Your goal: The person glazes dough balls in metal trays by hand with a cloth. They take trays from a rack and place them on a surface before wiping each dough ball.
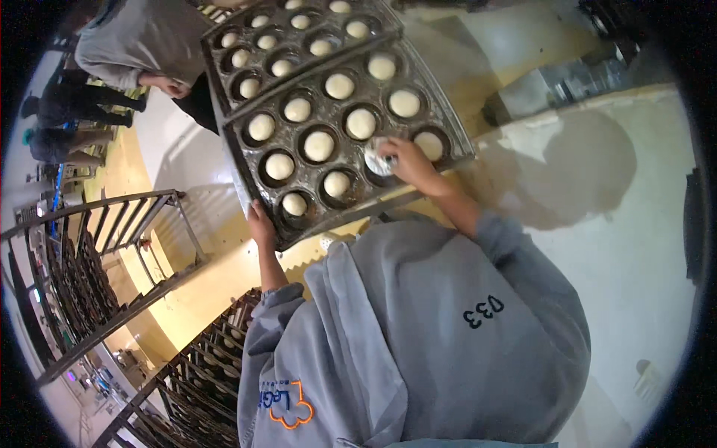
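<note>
Left hand point(260, 223) clasps a dark metal tray point(321, 219) of smooth dough balls point(319, 146) — right hand point(412, 165) pinches a round whitish piece point(379, 161).

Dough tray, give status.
Left hand at tray, near-left corner. Right hand at whitish piece, grip unclear. Dough rounds across tray. Co-worker's hand beyond tray's left side.
</note>
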Motion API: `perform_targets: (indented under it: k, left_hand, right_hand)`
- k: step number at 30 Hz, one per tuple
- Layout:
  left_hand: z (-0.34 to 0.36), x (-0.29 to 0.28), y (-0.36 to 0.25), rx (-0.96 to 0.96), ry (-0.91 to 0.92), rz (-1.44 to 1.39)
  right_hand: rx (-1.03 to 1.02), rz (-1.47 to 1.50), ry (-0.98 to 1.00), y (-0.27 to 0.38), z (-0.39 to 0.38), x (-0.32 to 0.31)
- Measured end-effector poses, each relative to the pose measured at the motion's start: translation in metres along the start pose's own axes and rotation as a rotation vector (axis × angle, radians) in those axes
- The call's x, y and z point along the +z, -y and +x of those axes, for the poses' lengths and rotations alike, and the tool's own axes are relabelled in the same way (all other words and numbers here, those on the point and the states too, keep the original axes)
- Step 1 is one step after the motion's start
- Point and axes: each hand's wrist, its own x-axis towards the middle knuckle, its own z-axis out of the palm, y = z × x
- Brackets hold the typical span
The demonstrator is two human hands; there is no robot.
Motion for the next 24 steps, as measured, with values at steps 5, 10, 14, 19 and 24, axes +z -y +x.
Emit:
perform_targets:
  k: [5, 10, 14, 19, 24]
  left_hand:
    - [0.002, 0.000, 0.021, -0.038, -0.061, -0.036]
    - [0.002, 0.002, -0.001, -0.048, 0.015, -0.005]
    - [0.005, 0.005, -0.005, -0.076, 0.043, -0.040]
    - [0.005, -0.002, 0.003, -0.129, 0.022, 0.101]
    - [-0.001, -0.008, 0.002, -0.189, 0.004, 0.163]
  right_hand:
    - [0.006, 0.117, 0.270, 0.017, 0.013, -0.025]
    - [0.000, 0.211, 0.024, 0.042, 0.020, -0.046]
    - [0.011, 0.006, 0.137, 0.011, -0.004, -0.006]
    - [-0.051, 0.026, 0.262, 0.042, 0.026, -0.027]
    - [-0.063, 0.284, 0.090, 0.105, 0.055, 0.006]
